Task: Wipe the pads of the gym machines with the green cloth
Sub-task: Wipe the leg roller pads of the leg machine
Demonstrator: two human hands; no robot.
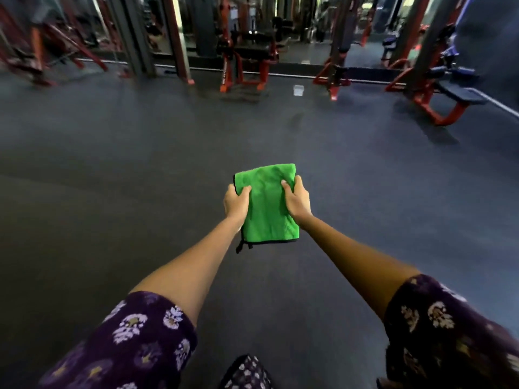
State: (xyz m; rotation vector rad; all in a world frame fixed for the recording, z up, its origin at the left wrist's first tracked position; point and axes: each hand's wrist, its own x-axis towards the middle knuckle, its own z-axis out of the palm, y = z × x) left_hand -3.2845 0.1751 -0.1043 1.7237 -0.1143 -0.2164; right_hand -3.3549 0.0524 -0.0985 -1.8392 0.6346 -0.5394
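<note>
- Folded green microfibre cloth with black edging (pixel 266 203) is held in the air over the dark rubber gym floor (pixel 112 164), resting on nothing.
- Left hand (pixel 236 202) grips its left edge, thumb curled over the top; right hand (pixel 297 199) grips the right edge likewise. Both are closed on the cloth.
- Long axis of the cloth runs away from the body, toward the machines.
- Nearest padded target, judged: red-framed machine with black pads (pixel 247 51), straight ahead and well apart. Blue-padded bench (pixel 460 94) lies ahead-right, nearer the right hand.
- No pad contact yet.
</note>
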